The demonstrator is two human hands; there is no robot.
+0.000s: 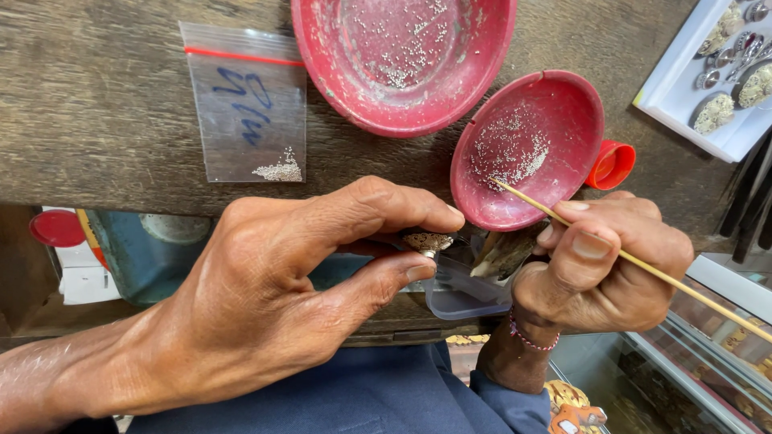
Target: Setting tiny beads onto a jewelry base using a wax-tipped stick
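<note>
Small domed ornament [427, 241], bead-crusted, pinched between left fingers [402, 269].

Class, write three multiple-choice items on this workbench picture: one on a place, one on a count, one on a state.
1. Where does the tip of the thin stick rest?
A. in the smaller red dish
B. in the plastic bag
C. on the white tray

2. How many red dishes lie on the wooden bench?
A. one
B. two
C. four

3. What is the left hand doing?
A. lying flat
B. pinching a small ornate piece
C. lifting the bag

Key: 1 A, tip sits among the tiny beads; 2 B, one larger dish, one smaller; 3 B, thumb and finger close on it.
</note>
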